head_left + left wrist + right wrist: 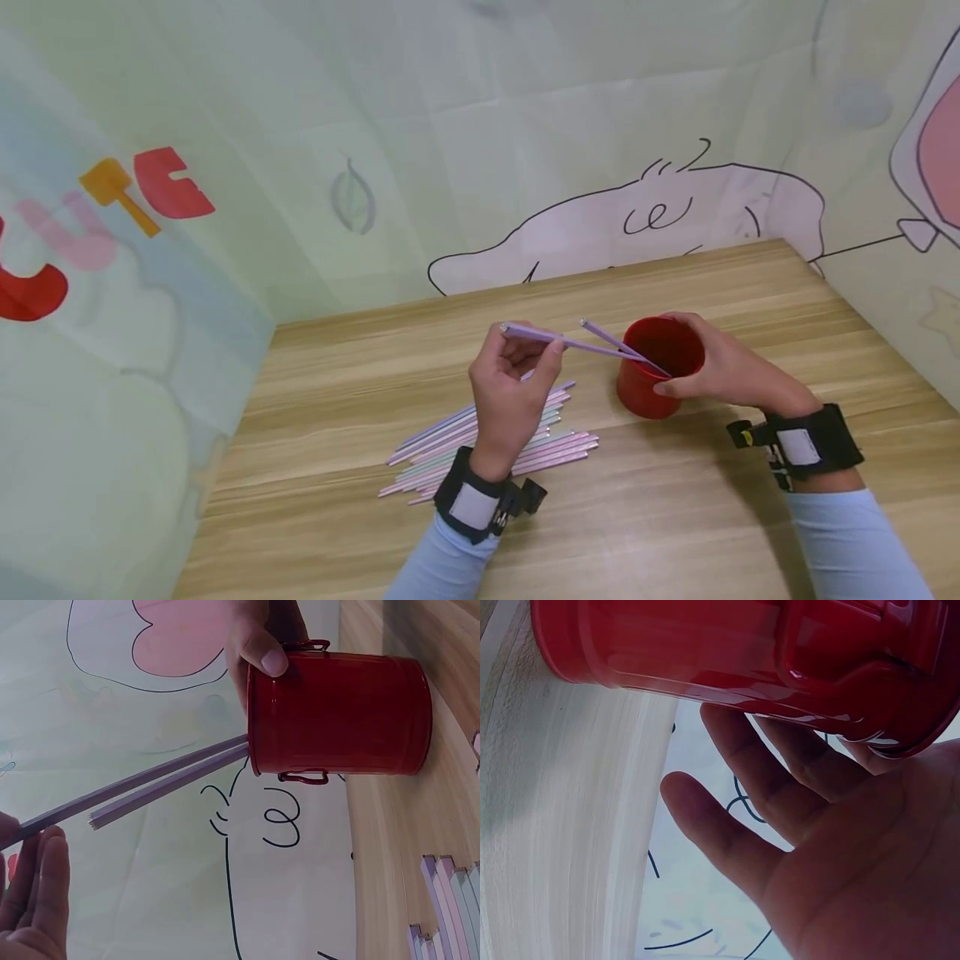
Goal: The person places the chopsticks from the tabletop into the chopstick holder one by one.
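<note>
My left hand (510, 387) pinches a slim, faceted purple pencil (534, 334) near its upper end, between thumb and fingers. The pencil slants down to the right, its lower end inside the mouth of a small red metal bucket (647, 392). A second purple pencil (169, 787) leans in the bucket, close beside the first. My right hand (723, 367) holds the bucket from the right, thumb at the near rim and fingers round the far side. Small wire handles sit on the bucket's wall. Under and beside my left wrist lies a loose pile of pastel pencils (558, 450), partly hidden by the hand.
The wood-grain table (322, 400) reaches back to a printed cloth backdrop (360, 108) with cartoon drawings and letters. Another cloth side wall (82, 400) rises along the table's left edge. Black straps with small cameras (813, 446) circle both wrists.
</note>
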A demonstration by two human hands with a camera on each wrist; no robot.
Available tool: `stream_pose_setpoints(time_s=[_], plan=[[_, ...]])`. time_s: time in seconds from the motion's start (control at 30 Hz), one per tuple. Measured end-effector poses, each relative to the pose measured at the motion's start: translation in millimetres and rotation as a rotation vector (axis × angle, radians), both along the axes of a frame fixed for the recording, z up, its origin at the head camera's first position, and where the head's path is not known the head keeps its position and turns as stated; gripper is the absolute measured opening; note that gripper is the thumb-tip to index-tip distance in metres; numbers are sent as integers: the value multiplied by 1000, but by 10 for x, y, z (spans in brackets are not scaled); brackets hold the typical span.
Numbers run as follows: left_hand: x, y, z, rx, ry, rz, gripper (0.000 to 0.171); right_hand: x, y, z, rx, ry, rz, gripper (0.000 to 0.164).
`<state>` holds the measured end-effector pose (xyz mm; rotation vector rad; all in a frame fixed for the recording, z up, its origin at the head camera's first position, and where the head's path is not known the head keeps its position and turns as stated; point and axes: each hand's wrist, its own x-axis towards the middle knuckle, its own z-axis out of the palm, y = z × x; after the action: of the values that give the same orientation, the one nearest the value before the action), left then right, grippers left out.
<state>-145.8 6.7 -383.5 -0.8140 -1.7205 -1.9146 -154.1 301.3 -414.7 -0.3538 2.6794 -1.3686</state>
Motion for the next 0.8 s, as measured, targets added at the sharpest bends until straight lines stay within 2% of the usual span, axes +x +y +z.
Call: stream_pose_setpoints(time_s=[0.33,0.6,0.8], plan=[[-26,92,-53,-164,-1,74,17,-3,3,6,-6,3,12,89],[-48,117,-116,-469,-43,61,22,-1,6,-3,16,6,-3,90],[-47,107,-115,-495,-42,53,25,-3,8,-1,28,-9,-12,92]])
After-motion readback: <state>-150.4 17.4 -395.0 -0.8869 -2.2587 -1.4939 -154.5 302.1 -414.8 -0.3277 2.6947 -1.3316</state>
